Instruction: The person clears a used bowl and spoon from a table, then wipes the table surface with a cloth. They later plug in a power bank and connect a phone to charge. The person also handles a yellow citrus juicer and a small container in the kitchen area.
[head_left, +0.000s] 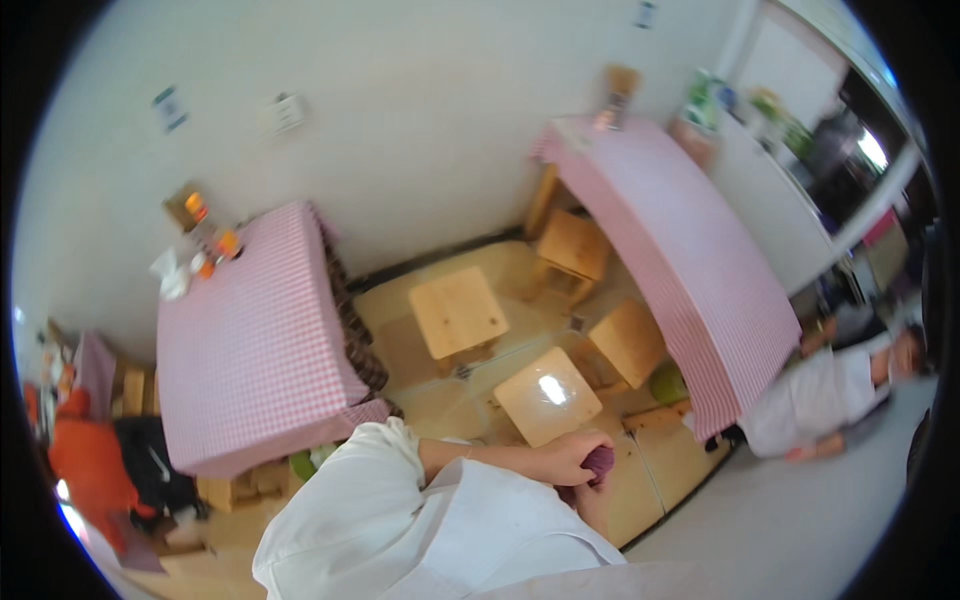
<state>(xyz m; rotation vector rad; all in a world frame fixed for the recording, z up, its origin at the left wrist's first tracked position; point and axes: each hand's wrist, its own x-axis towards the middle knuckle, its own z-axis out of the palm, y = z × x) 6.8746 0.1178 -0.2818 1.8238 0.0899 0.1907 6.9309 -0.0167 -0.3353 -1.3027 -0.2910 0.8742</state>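
Note:
My left hand (571, 457) comes in from a white sleeve and is closed around a bunched purple cloth (600, 462). Just below it, my right hand (592, 501) also grips the cloth, though much of this hand is hidden behind the left one and my white apron (487, 525). Part of the cloth bulges out past my fingers. Both hands are held close together in front of my body, above the tiled floor. Nearest to them is a wooden stool (525, 405) with light glaring off its seat.
Tables with pink checked cloths stand left (255, 337) and right (675, 202). More wooden stools (459, 313) (574, 244) (630, 341) are between them. Condiment bottles (227, 244) sit on the left table. A person in orange (90, 450) is far left; another in white (817, 397) is right.

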